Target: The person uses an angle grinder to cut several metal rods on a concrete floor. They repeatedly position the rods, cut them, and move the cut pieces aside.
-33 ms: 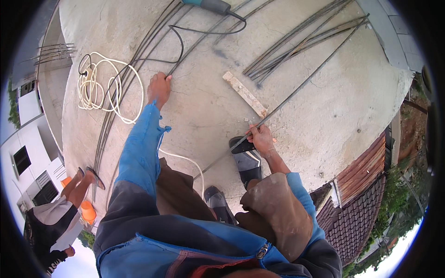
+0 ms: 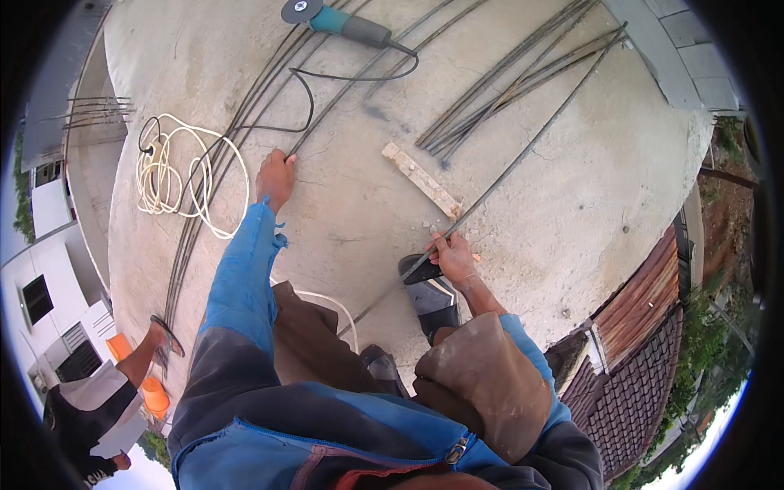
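Observation:
My left hand, at the end of a torn blue sleeve, is closed around a thin steel rod lying on the concrete. Farther right, my right hand pinches a second, long steel rod between thumb and fingers. That rod slants from the far right, past my right hand and over the front of my dark shoe, and down between my feet. A short, pale, rough strip, perhaps wood, lies just beyond my right hand, one end close to the rod.
At the far side an angle grinder trails a black cable. A white cord lies coiled over several rods at left. More rods lie at far right. Another person stands left, near orange containers. Roofs show below the slab's right edge.
The view has shifted, bringing the grinder's disc into sight at the far edge. The other person's legs have changed position. Both my hands keep their hold on the rods.

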Available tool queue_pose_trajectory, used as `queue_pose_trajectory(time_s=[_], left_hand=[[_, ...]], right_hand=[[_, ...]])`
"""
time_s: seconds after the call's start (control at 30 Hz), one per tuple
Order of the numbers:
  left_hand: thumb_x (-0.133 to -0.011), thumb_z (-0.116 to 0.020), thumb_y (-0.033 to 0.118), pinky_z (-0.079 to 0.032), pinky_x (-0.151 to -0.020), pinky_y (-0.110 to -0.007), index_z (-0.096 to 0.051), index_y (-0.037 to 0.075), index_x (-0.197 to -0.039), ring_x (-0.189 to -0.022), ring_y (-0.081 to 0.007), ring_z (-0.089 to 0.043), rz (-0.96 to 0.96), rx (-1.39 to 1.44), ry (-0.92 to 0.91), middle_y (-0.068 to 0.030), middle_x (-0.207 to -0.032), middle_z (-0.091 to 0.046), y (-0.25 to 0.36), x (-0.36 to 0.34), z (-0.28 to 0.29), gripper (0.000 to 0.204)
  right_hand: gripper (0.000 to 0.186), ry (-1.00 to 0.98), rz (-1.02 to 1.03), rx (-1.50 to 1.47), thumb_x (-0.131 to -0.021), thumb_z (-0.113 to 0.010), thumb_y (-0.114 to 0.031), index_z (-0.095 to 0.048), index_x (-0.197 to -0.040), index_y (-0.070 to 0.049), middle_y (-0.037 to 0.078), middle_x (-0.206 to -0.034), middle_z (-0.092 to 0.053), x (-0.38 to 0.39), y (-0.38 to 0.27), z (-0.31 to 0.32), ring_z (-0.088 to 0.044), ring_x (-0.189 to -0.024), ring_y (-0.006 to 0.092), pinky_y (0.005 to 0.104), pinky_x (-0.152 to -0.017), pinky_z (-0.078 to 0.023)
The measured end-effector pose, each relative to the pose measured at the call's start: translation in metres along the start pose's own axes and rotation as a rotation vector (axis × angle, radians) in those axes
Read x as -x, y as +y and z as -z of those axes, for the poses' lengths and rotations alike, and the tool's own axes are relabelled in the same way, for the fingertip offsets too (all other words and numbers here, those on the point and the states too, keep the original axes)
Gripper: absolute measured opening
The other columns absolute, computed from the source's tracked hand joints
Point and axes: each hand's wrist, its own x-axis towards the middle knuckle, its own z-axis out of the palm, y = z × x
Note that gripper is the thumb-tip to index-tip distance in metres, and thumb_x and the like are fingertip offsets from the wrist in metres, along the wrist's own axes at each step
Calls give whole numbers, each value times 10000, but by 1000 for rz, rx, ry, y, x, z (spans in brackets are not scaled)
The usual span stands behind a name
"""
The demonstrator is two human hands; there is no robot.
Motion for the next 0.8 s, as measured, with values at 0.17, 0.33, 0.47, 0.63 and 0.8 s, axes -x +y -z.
queue_pose_trajectory(time_s=[0.17, 0.33, 0.47, 0.63, 0.8], left_hand=[[-1130, -622, 354, -516, -869, -597, -581, 29, -1129, -1046, -490, -661, -55, 165, -83, -248, -1092, -694, 52, 33, 19, 328], [-1131, -620, 331, -509, -877, -598, -573, 24, -1149, -1046, -498, -654, -129, 249, -196, -255, -1086, -690, 73, 84, 9, 311], [-1132, -623, 319, -500, -868, -582, -576, 17, -1135, -1023, -495, -653, -159, 236, -183, -258, -1070, -690, 73, 98, -9, 306], [-1124, -635, 308, -495, -869, -563, -590, 9, -1132, -1007, -481, -648, -164, 259, -50, -251, -1065, -692, 80, 101, -19, 303], [-1121, -640, 298, -493, -887, -555, -606, 10, -1141, -1022, -462, -647, -162, 305, -62, -240, -1070, -682, 81, 115, -33, 291]], right_hand=[[342, 9, 91, -26, -1129, -631, -305, -638, -1091, 35, 116, -908, -768, 15, 8, 23, -742, -738, 188, 355, -673, -625], [360, -47, 37, 42, -1136, -611, -298, -632, -1094, 59, 147, -964, -766, 21, -13, 21, -758, -792, 207, 372, -714, -644], [375, 1, 45, 182, -1135, -612, -303, -649, -1092, 67, 144, -937, -772, 20, -27, 7, -760, -751, 210, 377, -723, -649], [361, 10, 105, 139, -1129, -622, -314, -680, -1131, 43, 117, -909, -785, 18, -24, 3, -760, -695, 207, 365, -697, -634], [306, 85, 176, -7, -1108, -666, -264, -696, -1077, 39, 106, -867, -794, -1, -22, -22, -750, -663, 196, 368, -631, -612]])
